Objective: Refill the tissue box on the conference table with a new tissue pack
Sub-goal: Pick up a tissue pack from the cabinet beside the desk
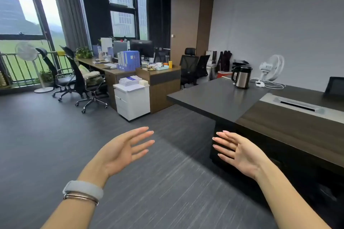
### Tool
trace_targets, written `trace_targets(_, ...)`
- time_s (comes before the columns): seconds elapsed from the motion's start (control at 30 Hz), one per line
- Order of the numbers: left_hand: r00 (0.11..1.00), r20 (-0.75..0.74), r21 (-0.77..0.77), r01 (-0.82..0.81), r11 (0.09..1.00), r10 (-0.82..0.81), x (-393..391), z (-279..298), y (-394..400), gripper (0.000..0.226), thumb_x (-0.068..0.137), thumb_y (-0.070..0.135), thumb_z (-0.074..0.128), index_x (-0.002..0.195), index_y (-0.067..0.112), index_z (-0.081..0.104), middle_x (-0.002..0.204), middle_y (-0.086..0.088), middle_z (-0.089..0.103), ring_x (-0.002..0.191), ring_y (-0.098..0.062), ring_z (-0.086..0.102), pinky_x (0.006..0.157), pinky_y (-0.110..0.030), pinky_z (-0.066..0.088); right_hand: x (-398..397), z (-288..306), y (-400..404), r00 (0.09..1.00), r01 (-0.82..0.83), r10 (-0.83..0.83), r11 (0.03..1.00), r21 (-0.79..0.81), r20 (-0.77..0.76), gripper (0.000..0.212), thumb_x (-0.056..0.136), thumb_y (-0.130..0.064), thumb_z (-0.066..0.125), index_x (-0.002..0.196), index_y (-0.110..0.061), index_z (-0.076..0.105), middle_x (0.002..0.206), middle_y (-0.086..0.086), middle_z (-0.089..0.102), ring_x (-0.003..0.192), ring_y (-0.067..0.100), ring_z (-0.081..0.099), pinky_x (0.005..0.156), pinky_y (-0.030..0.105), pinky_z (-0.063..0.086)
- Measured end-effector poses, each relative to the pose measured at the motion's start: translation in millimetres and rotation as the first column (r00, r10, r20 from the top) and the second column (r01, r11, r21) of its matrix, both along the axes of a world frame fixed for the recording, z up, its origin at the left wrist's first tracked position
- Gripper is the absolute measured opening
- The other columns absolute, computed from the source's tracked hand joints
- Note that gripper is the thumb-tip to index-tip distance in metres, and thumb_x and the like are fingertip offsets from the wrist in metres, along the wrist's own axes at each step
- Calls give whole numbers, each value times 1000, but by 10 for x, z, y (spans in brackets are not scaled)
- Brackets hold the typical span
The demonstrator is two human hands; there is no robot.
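Note:
My left hand (123, 149) and my right hand (237, 151) are held out in front of me over the grey carpet, palms facing each other, fingers spread, holding nothing. The left wrist wears a grey band and thin bracelets. The dark conference table (219, 96) stretches along the right side, its near corner just beyond my right hand. No tissue box or tissue pack shows anywhere in the head view.
On the table stand a steel kettle (242, 77), a white desk fan (272, 68) with a power strip, and a cable hatch (297, 105). Straight ahead are a white drawer cabinet (132, 100), cluttered wooden desks (160, 80) and black office chairs (81, 80).

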State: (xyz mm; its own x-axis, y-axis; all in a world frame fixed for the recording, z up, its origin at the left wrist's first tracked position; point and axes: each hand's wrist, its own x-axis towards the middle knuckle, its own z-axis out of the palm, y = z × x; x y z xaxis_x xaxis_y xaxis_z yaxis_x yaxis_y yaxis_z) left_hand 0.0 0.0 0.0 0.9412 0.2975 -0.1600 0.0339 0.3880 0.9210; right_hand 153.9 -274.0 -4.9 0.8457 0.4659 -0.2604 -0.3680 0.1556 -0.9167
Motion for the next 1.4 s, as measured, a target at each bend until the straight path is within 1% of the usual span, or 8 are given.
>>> trace_targets(0.1, 998, -4, 19, -63, 998, 63, 461, 108, 599, 35, 84, 26, 57, 117, 15, 64, 120, -2, 70, 107, -21, 67, 90, -36, 48, 489, 23, 589, 1000, 2, -2, 1000, 8, -11, 32, 91, -25, 53, 119, -12, 61, 116, 9, 67, 107, 24, 62, 89, 37, 46)
trace_targets(0.17, 995, -15, 28, -98, 995, 98, 766, 201, 959, 30, 90, 24, 52, 116, 15, 64, 119, -2, 70, 109, -20, 65, 91, -35, 48, 804, 45, 967, 1000, -3, 3, 1000, 23, -16, 32, 91, -25, 52, 118, -11, 62, 115, 8, 68, 106, 24, 63, 89, 37, 46)
trace_targets(0.33, 994, -36, 27, -102, 994, 103, 1453, 169, 1643, 40, 78, 27, 60, 116, 15, 65, 114, 0, 73, 109, -23, 66, 94, -38, 47, 1581, -4, 1748, 999, -15, 15, 1000, 11, -33, 27, 91, -25, 52, 113, -13, 64, 115, 9, 68, 105, 25, 64, 93, 39, 45)
trace_targets(0.57, 977, -128, 36, -165, 986, 168, 2848, -275, 2805, 29, 90, 24, 54, 115, 15, 66, 116, 0, 72, 107, -23, 67, 97, -40, 47, 3022, -377, 2936, 999, -23, 22, 999, -35, -48, 19, 91, -22, 55, 103, -14, 67, 110, 10, 70, 102, 28, 65, 94, 42, 47)
trace_targets(0.83, 964, -167, 26, -207, 978, 209, 4769, -255, 4178, 31, 91, 23, 53, 119, 14, 63, 120, -1, 69, 107, -21, 65, 100, -40, 44, 5021, -354, 4456, 994, -75, 69, 995, -72, -79, 29, 89, -22, 55, 114, -12, 64, 112, 9, 69, 98, 24, 66, 78, 34, 49)
trace_targets(1.03, 956, -155, -15, -253, 967, 247, 5854, -152, 5216, 32, 92, 22, 52, 121, 14, 63, 117, 0, 71, 107, -21, 66, 86, -35, 50, 6125, -239, 5554, 989, -124, 120, 991, -51, -85, 32, 87, -22, 59, 117, -10, 63, 114, 10, 68, 102, 24, 65, 92, 39, 47)
trace_targets(1.1, 955, -163, -26, -255, 966, 248, 6258, -216, 5606, 32, 92, 21, 51, 121, 14, 63, 118, 0, 71, 107, -21, 66, 83, -34, 50, 6525, -289, 5918, 988, -123, 118, 991, -49, -96, 33, 86, -22, 60, 117, -10, 63, 114, 11, 69, 103, 24, 65, 89, 38, 48)
trace_targets(1.4, 949, -167, -25, -275, 961, 267, 8050, -443, 7552, 25, 92, 20, 50, 113, 15, 64, 117, -1, 69, 105, -22, 65, 92, -33, 46, 8262, -446, 7785, 990, -74, 73, 997, -6, -117, 34, 87, -20, 58, 119, -8, 61, 113, 11, 67, 104, 25, 63, 96, 40, 45)
